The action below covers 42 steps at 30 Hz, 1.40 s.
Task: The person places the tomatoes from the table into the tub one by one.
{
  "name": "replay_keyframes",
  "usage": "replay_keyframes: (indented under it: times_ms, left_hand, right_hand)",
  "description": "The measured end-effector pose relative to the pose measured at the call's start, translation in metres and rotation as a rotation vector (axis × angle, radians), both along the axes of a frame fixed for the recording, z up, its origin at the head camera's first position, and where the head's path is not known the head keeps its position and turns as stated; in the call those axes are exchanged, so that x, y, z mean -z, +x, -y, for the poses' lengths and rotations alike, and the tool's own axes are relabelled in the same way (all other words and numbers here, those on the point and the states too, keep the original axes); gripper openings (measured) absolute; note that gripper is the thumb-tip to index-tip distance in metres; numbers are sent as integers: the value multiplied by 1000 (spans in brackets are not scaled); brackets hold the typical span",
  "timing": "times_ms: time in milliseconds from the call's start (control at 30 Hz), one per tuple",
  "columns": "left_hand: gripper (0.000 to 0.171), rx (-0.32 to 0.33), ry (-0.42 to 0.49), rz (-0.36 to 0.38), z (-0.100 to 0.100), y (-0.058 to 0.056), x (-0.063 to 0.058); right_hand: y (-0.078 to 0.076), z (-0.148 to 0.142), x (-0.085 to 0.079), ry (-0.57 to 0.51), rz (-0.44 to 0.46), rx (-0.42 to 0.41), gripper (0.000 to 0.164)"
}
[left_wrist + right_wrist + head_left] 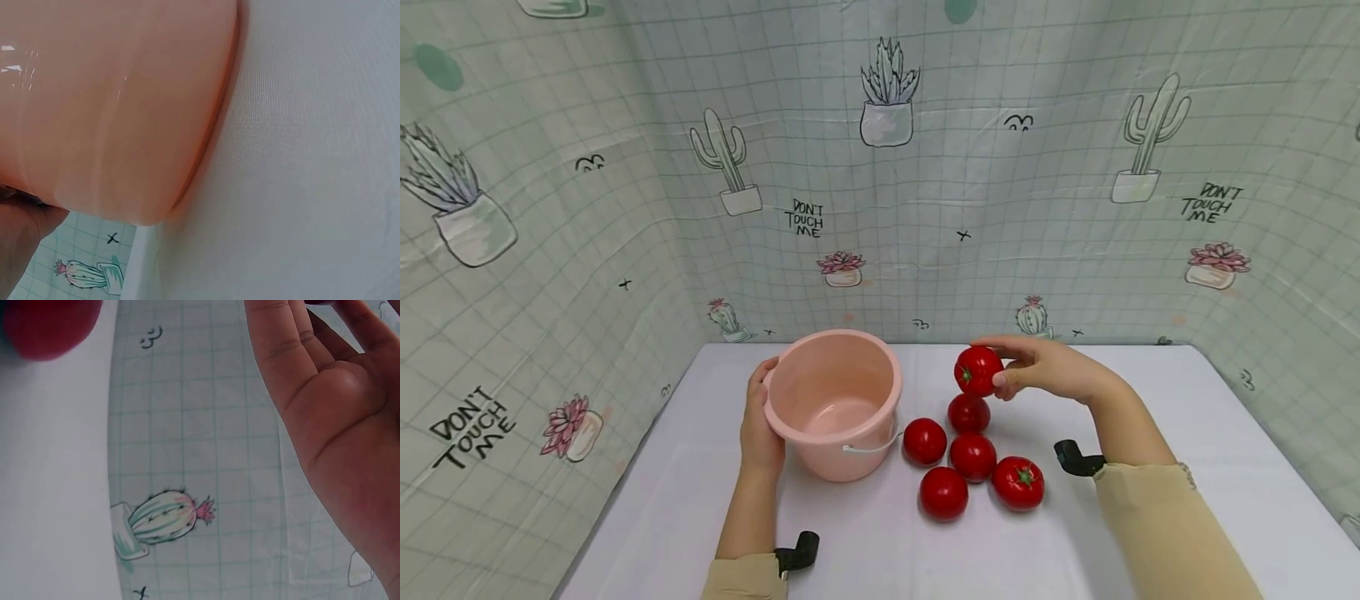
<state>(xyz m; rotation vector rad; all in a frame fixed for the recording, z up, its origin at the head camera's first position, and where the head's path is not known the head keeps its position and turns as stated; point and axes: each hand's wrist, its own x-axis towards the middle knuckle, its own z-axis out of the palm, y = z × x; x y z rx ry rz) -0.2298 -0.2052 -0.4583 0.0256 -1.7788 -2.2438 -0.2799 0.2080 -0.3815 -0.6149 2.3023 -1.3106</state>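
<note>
A pale pink bucket [833, 462] stands on the left part of the white table, its mouth facing up and its inside bare. My left hand [762, 425] grips it at the left side near the rim; in the left wrist view only part of that hand [25, 234] shows against the bucket wall [125, 112]. My right hand [1045, 367] pinches a red tomato [977, 372] between thumb and fingers, above the back of the table. Several more tomatoes [973, 457] lie in a loose group right of the bucket. In the right wrist view the held tomato is mostly cut off.
The white table [865, 550] ends at a patterned cloth [940, 283] that hangs behind it and at both sides. A thin white handle [872, 450] hangs down the bucket's front right. Black wrist mounts [1078, 458] sit at both sleeves.
</note>
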Motion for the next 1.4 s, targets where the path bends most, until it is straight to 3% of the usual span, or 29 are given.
replay_keyframes:
  times_ms: [367,700,1100,1400]
  left_hand:
    - [47,-2,-27,-7,0,-3,2]
    - [47,-2,-27,-6,2,-5,1]
    - [46,6,-73,34,4,-2,3]
    - [40,-5,-107,50,6,-1,2]
  right_hand:
    - [-35,65,-34,-39,2,-137,57]
    - [-56,120,-58,7,101,-297,55]
    - [-75,185,-62,133,292,-475,55]
    - [-82,225,-56,238,351,-546,50]
